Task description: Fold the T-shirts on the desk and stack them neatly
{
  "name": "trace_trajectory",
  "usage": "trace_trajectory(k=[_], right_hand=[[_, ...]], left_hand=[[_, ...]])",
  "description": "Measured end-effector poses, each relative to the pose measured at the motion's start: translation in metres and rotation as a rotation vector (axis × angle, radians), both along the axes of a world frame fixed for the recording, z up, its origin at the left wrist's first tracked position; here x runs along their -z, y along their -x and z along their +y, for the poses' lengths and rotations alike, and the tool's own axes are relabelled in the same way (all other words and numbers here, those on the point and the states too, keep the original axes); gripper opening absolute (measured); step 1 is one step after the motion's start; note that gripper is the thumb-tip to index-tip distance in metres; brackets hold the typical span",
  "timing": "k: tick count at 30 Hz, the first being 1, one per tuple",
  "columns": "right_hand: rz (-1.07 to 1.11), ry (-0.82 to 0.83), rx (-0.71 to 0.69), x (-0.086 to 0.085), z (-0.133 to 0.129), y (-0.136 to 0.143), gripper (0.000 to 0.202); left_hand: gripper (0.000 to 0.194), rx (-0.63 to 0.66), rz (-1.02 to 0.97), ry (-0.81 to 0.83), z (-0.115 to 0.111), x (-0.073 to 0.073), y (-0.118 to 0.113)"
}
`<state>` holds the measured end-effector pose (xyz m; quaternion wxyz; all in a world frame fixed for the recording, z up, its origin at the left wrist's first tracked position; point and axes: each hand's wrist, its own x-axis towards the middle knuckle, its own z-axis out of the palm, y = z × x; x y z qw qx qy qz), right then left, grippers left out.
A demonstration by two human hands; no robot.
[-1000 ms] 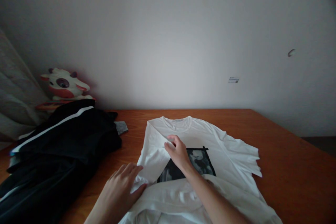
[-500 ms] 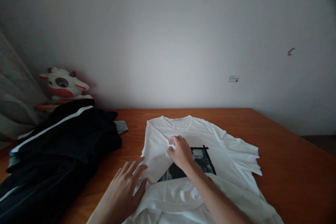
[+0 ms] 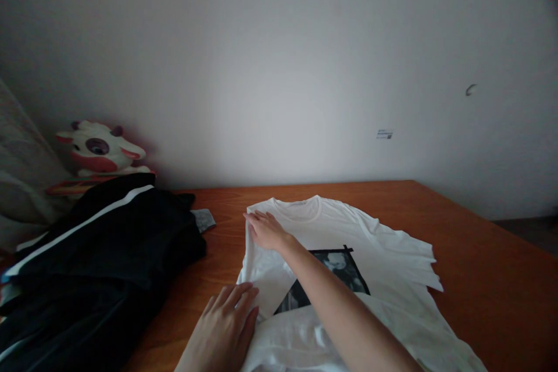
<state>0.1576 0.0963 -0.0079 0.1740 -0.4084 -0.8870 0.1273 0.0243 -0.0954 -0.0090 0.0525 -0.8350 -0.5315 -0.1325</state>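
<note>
Moved from chest to shoulder of a white T-shirt [image 3: 335,226], the right hand [image 3: 267,231] lies fingers extended; the garment runs lengthwise toward the wall [image 3: 279,81] on the table [image 3: 475,267], collar [image 3: 300,220] farthest, the left hand [image 3: 227,319] loosely spread at its edge.

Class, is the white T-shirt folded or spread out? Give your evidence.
Partly folded: the T-shirt has its left side turned inward over part of the printed picture, while the right-hand sleeve lies spread out.
</note>
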Motion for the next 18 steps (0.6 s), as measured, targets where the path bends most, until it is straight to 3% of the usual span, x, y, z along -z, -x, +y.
trace_trajectory(k=[5, 9, 14, 18], right_hand=[[-0.125, 0.113, 0.100, 0.005, 0.013, 0.008, 0.052], [-0.162, 0.113, 0.175, 0.002, 0.012, 0.006, 0.055], [-0.184, 0.052, 0.153, -0.023, -0.009, -0.010, 0.057], [-0.221, 0.027, 0.082, -0.050, -0.053, -0.049, 0.044]], left_hand=[[0.030, 0.021, -0.020, -0.057, 0.002, 0.005, 0.009], [0.028, -0.017, -0.028, -0.069, 0.003, 0.008, 0.014], [0.029, -0.011, -0.088, -0.086, 0.006, 0.010, 0.011], [0.027, 0.047, -0.112, -0.083, 0.009, 0.016, 0.011]])
